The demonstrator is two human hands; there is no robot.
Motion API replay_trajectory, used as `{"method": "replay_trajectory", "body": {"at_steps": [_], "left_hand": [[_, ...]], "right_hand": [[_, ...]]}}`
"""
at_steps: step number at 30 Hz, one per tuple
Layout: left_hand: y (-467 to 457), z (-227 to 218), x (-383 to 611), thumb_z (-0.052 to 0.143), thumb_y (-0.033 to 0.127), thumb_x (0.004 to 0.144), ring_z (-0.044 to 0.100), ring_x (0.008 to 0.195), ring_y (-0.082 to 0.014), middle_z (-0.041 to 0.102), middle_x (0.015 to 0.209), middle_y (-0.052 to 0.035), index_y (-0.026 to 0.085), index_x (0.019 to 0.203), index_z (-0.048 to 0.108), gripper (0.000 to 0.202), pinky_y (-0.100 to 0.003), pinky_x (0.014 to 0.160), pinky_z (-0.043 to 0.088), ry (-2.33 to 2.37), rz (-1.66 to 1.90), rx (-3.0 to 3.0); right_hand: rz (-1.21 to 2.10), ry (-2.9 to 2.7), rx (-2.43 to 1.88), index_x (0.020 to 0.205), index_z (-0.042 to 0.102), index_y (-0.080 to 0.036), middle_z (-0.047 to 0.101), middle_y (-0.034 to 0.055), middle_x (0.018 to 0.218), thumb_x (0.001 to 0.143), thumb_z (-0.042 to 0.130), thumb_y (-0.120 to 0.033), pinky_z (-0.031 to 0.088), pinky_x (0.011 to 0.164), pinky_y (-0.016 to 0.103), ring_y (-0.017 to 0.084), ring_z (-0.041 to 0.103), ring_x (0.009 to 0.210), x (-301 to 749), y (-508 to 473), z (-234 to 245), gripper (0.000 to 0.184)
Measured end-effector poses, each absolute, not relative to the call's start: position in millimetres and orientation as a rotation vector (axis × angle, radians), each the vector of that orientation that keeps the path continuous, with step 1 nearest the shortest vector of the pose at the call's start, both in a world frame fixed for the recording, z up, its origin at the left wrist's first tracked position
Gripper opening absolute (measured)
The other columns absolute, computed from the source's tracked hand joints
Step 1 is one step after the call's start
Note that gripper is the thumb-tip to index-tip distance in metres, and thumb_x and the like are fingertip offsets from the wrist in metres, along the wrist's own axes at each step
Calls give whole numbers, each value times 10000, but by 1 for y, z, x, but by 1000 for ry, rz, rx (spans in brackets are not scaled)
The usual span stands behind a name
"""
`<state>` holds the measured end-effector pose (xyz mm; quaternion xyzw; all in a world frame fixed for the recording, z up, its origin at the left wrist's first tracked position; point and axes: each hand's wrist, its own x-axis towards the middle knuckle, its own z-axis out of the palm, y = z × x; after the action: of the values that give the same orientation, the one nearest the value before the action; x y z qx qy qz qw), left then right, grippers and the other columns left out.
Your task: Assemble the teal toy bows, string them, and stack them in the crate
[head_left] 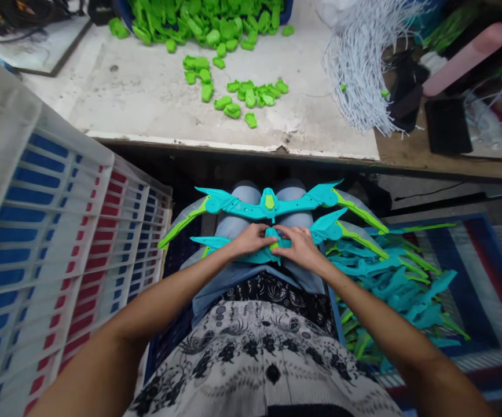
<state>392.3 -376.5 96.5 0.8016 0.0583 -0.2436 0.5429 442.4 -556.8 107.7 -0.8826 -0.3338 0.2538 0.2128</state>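
Note:
Two turquoise toy bows with lime-green limb tips lie across the lap. The far toy bow (pixel 246 207) rests over the knees, with a green piece (pixel 270 201) set in its middle. Both hands are at the centre of the near toy bow (pixel 329 226). My left hand (pixel 255 239) pinches its middle from the left, fingers bent. From the right, my right hand (pixel 297 247) closes on the same middle, thumb and fingertips around a small green piece (pixel 274 245). The fingers partly hide how that piece sits in the bow.
A worktable (pixel 116 110) ahead carries loose green pieces (pixel 251 95), an overfilled blue bin (pixel 288 11), white cords (pixel 359 75) and a dark phone (pixel 448 125). A white slatted crate (pixel 116 156) stands left. At right, a crate (pixel 476 278) holds several turquoise bows.

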Motion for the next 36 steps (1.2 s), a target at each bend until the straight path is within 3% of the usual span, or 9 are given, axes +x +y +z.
{"method": "replay_trajectory", "body": {"at_steps": [4, 8, 10, 14, 19, 24, 27, 31, 36], "left_hand": [[-399, 113, 360, 488, 319, 867, 534, 1088, -276, 573, 1199, -144, 167, 1294, 450, 455, -389, 891, 433, 175, -253, 2361], [-425, 109, 334, 623, 324, 767, 299, 1318, -367, 183, 1504, -214, 134, 1375, 343, 696, -471, 1007, 346, -69, -217, 2626], [-429, 105, 336, 669, 324, 726, 325, 1299, -388, 112, 1513, -244, 114, 1420, 242, 841, -486, 974, 370, -72, -303, 2686], [-415, 115, 352, 578, 222, 794, 496, 1160, -316, 273, 1469, -222, 121, 1386, 301, 661, -414, 910, 434, -67, -446, 2686], [-388, 141, 365, 631, 396, 768, 578, 1016, -267, 569, 1158, -127, 168, 1230, 493, 534, -334, 828, 471, -156, -532, 2505], [-368, 142, 394, 626, 524, 712, 606, 738, -216, 629, 834, -68, 163, 858, 650, 390, -275, 620, 428, -204, -787, 2318], [-359, 134, 410, 578, 516, 749, 552, 602, -163, 595, 662, -26, 141, 780, 640, 382, -249, 542, 365, -161, -983, 2146], [-349, 117, 414, 602, 527, 724, 510, 637, -135, 591, 715, 0, 141, 801, 628, 395, -229, 552, 335, -102, -929, 2006], [-344, 104, 413, 644, 577, 666, 511, 654, -134, 586, 710, 11, 154, 766, 623, 435, -228, 576, 347, -32, -885, 1852]], "right_hand": [[548, -1111, -2379, 1098, 643, -229, 679, 64, 970, 841, 538, -369, 442, 811, 356, 235, 595, 910, 482, -538, 139, 311], [-164, -1141, -2338, 1048, 642, -192, 637, 90, 1047, 907, 403, -271, 388, 909, 399, 251, 516, 1004, 550, -469, 171, 289], [-296, -1188, -2352, 1079, 624, -181, 592, 109, 1132, 885, 447, -267, 372, 916, 433, 277, 464, 1061, 584, -425, 177, 276], [-257, -1151, -2531, 1028, 637, -119, 597, 161, 1081, 847, 481, -231, 370, 888, 453, 313, 451, 1077, 625, -369, 174, 264], [-126, -804, -2556, 1193, 563, -136, 669, 99, 909, 838, 456, -197, 417, 812, 364, 250, 579, 894, 631, -389, 176, 376], [-180, -723, -2614, 912, 676, -140, 643, 124, 982, 828, 481, -263, 431, 785, 360, 256, 576, 906, 630, -418, 175, 245], [-314, -767, -2599, 878, 658, -133, 604, 153, 1058, 794, 540, -301, 423, 824, 407, 295, 525, 995, 637, -421, 175, 222], [-158, -1291, -2364, 950, 635, -173, 622, 84, 1127, 740, 527, -147, 394, 930, 396, 249, 505, 1076, 657, -430, 180, 238], [122, -1664, -2321, 897, 664, -188, 648, 47, 1094, 747, 485, -104, 411, 885, 349, 210, 548, 981, 679, -444, 184, 248]]}}
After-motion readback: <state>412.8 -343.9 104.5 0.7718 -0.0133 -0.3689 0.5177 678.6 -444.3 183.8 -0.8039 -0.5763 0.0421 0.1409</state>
